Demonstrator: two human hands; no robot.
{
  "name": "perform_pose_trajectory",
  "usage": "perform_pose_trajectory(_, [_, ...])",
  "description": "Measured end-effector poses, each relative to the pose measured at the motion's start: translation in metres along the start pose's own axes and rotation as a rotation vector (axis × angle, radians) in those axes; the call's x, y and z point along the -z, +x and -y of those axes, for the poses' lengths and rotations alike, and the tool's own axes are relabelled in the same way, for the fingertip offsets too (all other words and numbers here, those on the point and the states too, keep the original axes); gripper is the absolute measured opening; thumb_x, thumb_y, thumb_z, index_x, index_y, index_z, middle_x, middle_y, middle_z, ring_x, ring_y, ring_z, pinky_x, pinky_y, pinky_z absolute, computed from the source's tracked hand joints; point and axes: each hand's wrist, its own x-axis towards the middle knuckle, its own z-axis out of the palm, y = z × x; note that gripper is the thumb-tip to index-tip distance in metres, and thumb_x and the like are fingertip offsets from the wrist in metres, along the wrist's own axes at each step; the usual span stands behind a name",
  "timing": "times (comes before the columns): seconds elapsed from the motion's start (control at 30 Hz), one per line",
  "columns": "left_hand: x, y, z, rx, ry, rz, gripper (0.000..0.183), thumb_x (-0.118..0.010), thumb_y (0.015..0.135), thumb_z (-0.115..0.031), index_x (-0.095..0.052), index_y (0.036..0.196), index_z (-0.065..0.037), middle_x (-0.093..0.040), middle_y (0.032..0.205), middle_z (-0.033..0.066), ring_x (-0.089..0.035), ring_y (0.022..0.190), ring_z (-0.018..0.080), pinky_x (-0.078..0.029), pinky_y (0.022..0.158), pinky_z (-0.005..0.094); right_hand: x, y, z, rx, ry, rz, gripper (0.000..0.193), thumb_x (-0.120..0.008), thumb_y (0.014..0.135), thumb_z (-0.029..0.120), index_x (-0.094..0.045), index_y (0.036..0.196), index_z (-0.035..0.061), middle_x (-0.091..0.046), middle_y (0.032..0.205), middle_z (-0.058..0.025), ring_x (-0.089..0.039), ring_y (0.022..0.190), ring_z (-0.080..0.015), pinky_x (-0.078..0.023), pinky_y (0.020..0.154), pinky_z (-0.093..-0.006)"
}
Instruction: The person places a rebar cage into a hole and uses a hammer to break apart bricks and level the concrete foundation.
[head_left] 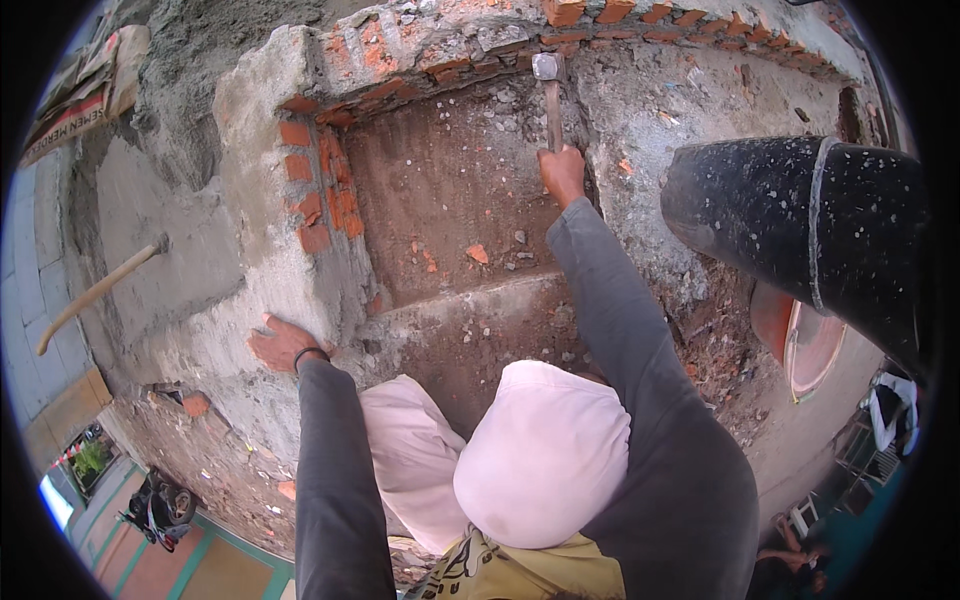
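Note:
My right hand (pixel 563 176) is closed round the wooden handle of a hammer (pixel 552 108), arm stretched forward. The hammer's block-shaped metal head lies against the broken edge of a curved brick wall (pixel 470 66) at the far side. Below it is a recessed dirt patch (pixel 450 190) scattered with brick chips and crumbs of mortar. My left hand (pixel 283 343), a dark band at its wrist, rests with fingers spread on the rough mortar ledge (pixel 285 280) to the left. Beside that ledge, cut orange bricks (pixel 313 205) show in a column.
A large black speckled cylinder (pixel 770 210) juts in from the right, with a reddish round-rimmed container (pixel 795 345) under it. A wooden-handled tool (pixel 100 292) stands in wet mortar at left. A printed sack (pixel 85 95) lies at upper left, a motorcycle (pixel 160 508) at lower left. Another person (pixel 795 555) shows at lower right.

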Motion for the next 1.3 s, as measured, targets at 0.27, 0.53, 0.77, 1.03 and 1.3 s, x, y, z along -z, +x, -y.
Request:
perform_pose_trajectory(0.27, [-0.005,0.005,0.008,-0.01,0.013,-0.008,0.069,-0.036,0.092,-0.052,-0.04,0.136,0.001,-0.032,0.145,0.0183,-0.027,0.136,0.0288,-0.017,0.113,0.0424,0.003,-0.017,0.027,-0.271,0.398,0.134,0.023,-0.058,0.075,0.017,-0.058,0.079,-0.005,-0.053,0.057,-0.0081,-0.054,0.048,-0.0219,-0.045,0.043,-0.0375])
perform_pose_trajectory(0.53, [-0.006,-0.004,-0.003,0.018,-0.005,0.053,0.066,-0.035,0.093,-0.051,-0.039,0.137,-0.002,-0.03,0.147,0.015,-0.023,0.139,0.0261,-0.014,0.114,0.041,0.011,-0.013,0.026,-0.512,0.627,0.242,0.009,-0.048,0.08,0.013,-0.047,0.078,0.0051,-0.04,0.059,-0.0009,-0.041,0.046,-0.0164,-0.038,0.041,-0.0325])
perform_pose_trajectory(0.77, [-0.004,-0.004,-0.002,0.035,-0.024,0.046,0.067,-0.034,0.092,-0.052,-0.037,0.14,-0.005,-0.026,0.15,0.0121,-0.02,0.14,0.0245,-0.012,0.115,0.0398,0.025,-0.079,0.032,-0.403,0.45,0.452,0.015,-0.056,0.079,0.011,-0.055,0.091,0.0016,-0.046,0.059,-0.0023,-0.04,0.042,-0.0124,-0.035,0.037,-0.0295])
perform_pose_trajectory(1.03, [-0.014,-0.009,-0.01,0.034,-0.077,0.057,0.067,-0.034,0.092,-0.052,-0.037,0.139,-0.005,-0.027,0.15,0.0127,-0.02,0.14,0.0246,-0.011,0.115,0.0395,0.02,-0.062,-0.008,-0.638,0.563,0.342,0.009,-0.054,0.081,0.012,-0.051,0.084,0.0032,-0.044,0.061,-0.0037,-0.044,0.046,-0.0158,-0.04,0.039,-0.0325])
perform_pose_trajectory(1.3, [-0.007,0.002,0.008,0.011,-0.068,-0.055,0.065,-0.04,0.09,-0.051,-0.044,0.134,-0.003,-0.036,0.144,0.0148,-0.027,0.137,0.0254,-0.016,0.113,0.042,0.031,-0.103,0.023,-0.197,0.159,0.218,0.015,-0.058,0.078,0.014,-0.051,0.082,0.0014,-0.046,0.061,-0.0032,-0.045,0.045,-0.0146,-0.042,0.04,-0.0322])
